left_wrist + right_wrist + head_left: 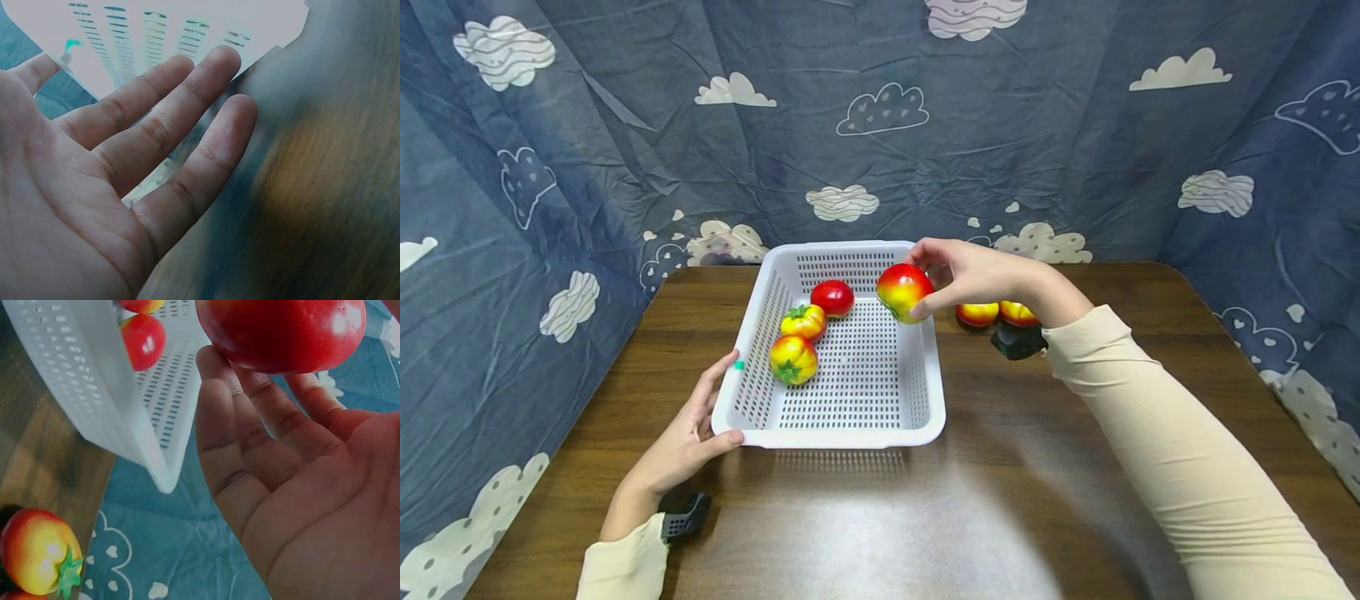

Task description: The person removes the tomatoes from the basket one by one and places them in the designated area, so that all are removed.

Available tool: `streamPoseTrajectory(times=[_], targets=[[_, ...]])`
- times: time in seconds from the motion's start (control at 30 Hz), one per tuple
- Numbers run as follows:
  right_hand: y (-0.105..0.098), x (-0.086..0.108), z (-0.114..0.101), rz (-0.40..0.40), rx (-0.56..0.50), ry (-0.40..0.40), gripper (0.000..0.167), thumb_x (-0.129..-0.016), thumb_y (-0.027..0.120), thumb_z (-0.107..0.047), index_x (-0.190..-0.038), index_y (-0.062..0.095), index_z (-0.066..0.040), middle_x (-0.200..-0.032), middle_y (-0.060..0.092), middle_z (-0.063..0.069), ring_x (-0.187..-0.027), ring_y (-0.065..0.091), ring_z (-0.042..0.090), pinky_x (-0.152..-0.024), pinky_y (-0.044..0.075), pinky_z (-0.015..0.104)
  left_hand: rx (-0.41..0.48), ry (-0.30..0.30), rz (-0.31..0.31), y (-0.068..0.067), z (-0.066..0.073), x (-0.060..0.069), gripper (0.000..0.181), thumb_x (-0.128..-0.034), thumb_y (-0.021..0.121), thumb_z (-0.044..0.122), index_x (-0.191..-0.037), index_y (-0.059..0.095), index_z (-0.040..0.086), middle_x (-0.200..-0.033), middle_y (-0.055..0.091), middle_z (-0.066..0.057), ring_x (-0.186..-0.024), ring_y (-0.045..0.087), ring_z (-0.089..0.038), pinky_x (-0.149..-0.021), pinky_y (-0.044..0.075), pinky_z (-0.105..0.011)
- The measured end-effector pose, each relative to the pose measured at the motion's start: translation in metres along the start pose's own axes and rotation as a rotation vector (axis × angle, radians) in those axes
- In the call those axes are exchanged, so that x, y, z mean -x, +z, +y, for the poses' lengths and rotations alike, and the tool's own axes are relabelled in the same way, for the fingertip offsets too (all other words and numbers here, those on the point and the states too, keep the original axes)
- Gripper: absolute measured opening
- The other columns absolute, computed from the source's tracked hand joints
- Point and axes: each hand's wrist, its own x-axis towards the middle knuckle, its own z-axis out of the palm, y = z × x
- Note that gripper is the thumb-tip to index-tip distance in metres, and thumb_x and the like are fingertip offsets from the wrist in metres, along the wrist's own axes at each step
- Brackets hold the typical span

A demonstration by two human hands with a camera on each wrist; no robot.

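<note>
My right hand (966,271) holds a red and yellow tomato (901,287) with a shiny, toy-like skin, above the right side of a white perforated basket (917,435). In the right wrist view the fingers (284,415) lie against the red tomato (287,334). My left hand (688,437) rests on the basket's near left corner, its thumb on the front rim and a fingertip on the left rim. Straight, spread fingers (159,134) show in the left wrist view. Inside the basket, at its left, lie a red tomato (832,297) and two yellow-red tomatoes (793,359) with green tops.
Two more tomatoes (977,314) sit on the wooden table (1000,500) right of the basket, partly hidden behind my right hand and wrist. A green sticker (740,365) marks the basket's left rim. Behind the table hangs a blue cloth (790,158) with clouds.
</note>
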Motion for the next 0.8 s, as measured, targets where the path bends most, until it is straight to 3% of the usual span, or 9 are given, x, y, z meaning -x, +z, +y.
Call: streamPoseTrajectory(times=[0.5,0.8], targets=[[-0.01,0.019,0.033,0.072,-0.026,0.102,0.055,-0.091,0.083,-0.025,-0.135,0.054,-0.01,-0.13,0.067,0.01,-0.114,0.064,0.026,-0.101,0.052,0.035,0.017,0.001,-0.007,0.001,0.001,0.0,0.101,-0.0967,0.068,-0.006,-0.174,0.008,0.023,-0.163,0.032,-0.042,-0.125,0.067,-0.009,-0.094,0.059,-0.024],[-0.018,0.028,0.058,0.099,-0.062,0.161,0.06,-0.095,0.08,-0.028,-0.146,0.051,-0.016,-0.139,0.066,0.012,-0.128,0.061,0.028,-0.103,0.054,0.039,0.008,-0.009,0.0,0.002,0.004,0.0,0.101,-0.0969,0.068,-0.004,-0.173,0.008,0.024,-0.162,0.033,-0.042,-0.123,0.068,-0.009,-0.093,0.059,-0.024]])
